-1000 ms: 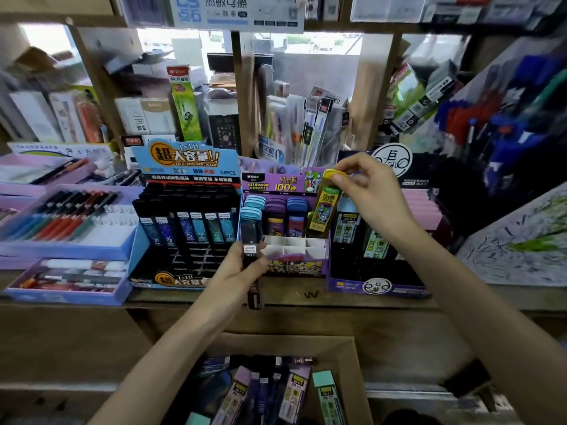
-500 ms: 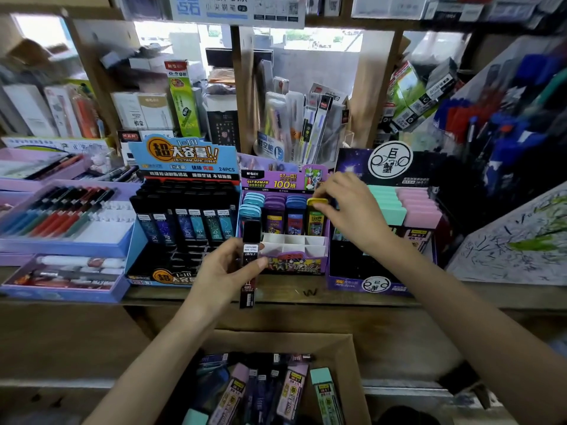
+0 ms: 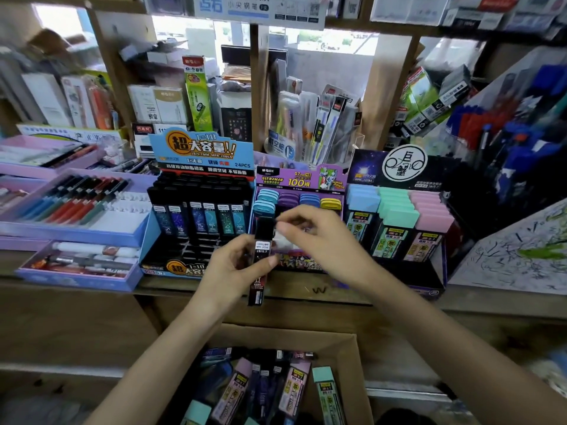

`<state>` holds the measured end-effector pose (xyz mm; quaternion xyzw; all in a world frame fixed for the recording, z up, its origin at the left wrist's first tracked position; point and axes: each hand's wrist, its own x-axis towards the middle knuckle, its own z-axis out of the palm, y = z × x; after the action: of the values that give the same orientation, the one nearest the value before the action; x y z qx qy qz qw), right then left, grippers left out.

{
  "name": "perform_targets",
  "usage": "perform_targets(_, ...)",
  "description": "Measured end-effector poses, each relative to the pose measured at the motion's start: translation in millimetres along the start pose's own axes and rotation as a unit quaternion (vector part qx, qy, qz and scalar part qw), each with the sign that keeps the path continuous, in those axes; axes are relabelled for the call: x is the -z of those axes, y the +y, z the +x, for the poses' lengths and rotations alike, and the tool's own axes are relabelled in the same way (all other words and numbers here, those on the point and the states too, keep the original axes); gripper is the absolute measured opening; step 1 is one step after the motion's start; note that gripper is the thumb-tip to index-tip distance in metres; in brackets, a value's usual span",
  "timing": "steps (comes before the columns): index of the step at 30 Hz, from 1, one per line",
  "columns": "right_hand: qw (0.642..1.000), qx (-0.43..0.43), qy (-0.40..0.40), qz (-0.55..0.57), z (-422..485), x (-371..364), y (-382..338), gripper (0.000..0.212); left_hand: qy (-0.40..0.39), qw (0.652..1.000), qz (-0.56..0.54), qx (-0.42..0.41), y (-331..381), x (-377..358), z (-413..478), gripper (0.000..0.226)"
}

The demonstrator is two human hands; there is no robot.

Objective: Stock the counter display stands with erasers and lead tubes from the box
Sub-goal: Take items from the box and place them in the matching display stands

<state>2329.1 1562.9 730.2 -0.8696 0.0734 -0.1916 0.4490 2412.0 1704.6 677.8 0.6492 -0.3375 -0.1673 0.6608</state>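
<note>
Gripping a black lead tube (image 3: 260, 259) upright in the left hand (image 3: 239, 268) — thumb and fingers curled round the middle, label facing the camera, bottom end poking out below the palm. Dead centre of the view, up above the front edge of the counter (image 3: 491, 305), not sitting in any stand. Reaching in from 4 o'clock with the right hand (image 3: 322, 240), thumb and forefinger tips right up against the tube's cap at its 1 o'clock corner, other fingers loosely bent. Can't tell if actually pinching the cap or just touching it.

Just behind the hands at 12 o'clock: purple display stand (image 3: 302, 179) with rounded caps in light blue, purple, blue and yellow along the back, front part hidden by the hands. At 10 o'clock from the tube, blue-header stand (image 3: 202, 154) packed with black tubes. At 2 o'clock, dark stand (image 3: 405, 167) holding tubes in three columns, capped blue, mint and pink. Down at 6 o'clock, open cardboard box (image 3: 349, 357) with more tubes lying in a jumble — pink, dark and mint ones. Way over at 9 o'clock, lilac pen tray (image 3: 73, 233) with red and dark pens.
</note>
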Motion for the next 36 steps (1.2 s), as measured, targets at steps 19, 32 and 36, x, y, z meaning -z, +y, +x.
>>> perform_targets(19, 0.994, 0.002, 0.100, 0.054, 97, -72, -34, 0.008, 0.056, 0.894, 0.442, -0.055, -31, 141, -14, 0.053)
perform_targets(32, 0.995, 0.034, 0.072, -0.068, 110, -106, -24, 0.018, 0.103, 0.854, 0.498, -0.113, -47, 142, -22, 0.028)
perform_targets(36, 0.995, -0.002, 0.068, -0.072, 109, -115, -19, 0.026, 0.105, 0.860, 0.490, -0.098, -47, 143, -23, 0.027)
